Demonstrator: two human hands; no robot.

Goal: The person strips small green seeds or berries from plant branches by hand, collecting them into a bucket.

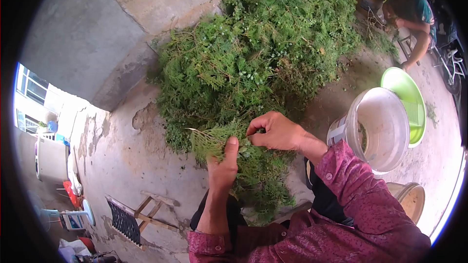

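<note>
My left hand [223, 166] is closed around a leafy evergreen sprig [205, 142], its thumb pressed along the top. Close on its right, my right hand [279, 130] has thumb and forefinger pinched together at the sprig's edge. Whatever lies between those fingertips is too small to make out. Small pale green cones or berries show among the leaves by the fingers. Beyond both hands rises a large heap of cut evergreen branches [258, 53], and some of it reaches down between my knees.
To the right stands a whitish plastic bucket [390, 122] with a little green matter inside. Behind it leans a lime green basin [396, 82]; a tan bucket [413, 202] is nearer me. Another person [420, 17] sits at upper right. A wooden-framed folding stool [146, 214] lies at left.
</note>
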